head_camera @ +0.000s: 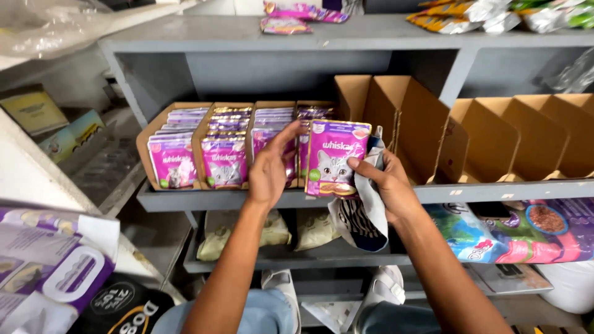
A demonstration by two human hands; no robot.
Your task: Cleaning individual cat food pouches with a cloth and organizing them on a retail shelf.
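Note:
My right hand [387, 182] grips a purple cat-food pouch [336, 154] with a cat picture, and also holds a grey cloth [365, 213] that hangs down from it. My left hand [272, 167] reaches with fingers spread to the third cardboard tray [260, 108] of purple pouches on the grey shelf [185, 199]. It touches the front pouch [263, 137] there. The held pouch stands upright in front of the fourth tray [312, 106].
Several empty cardboard trays [482, 139] fill the shelf's right side. Two full trays of purple pouches [198, 154] stand at the left. Beige bags [309, 229] and a colourful pet-food bag [526, 232] lie below. A purple-and-white box [49, 266] sits at lower left.

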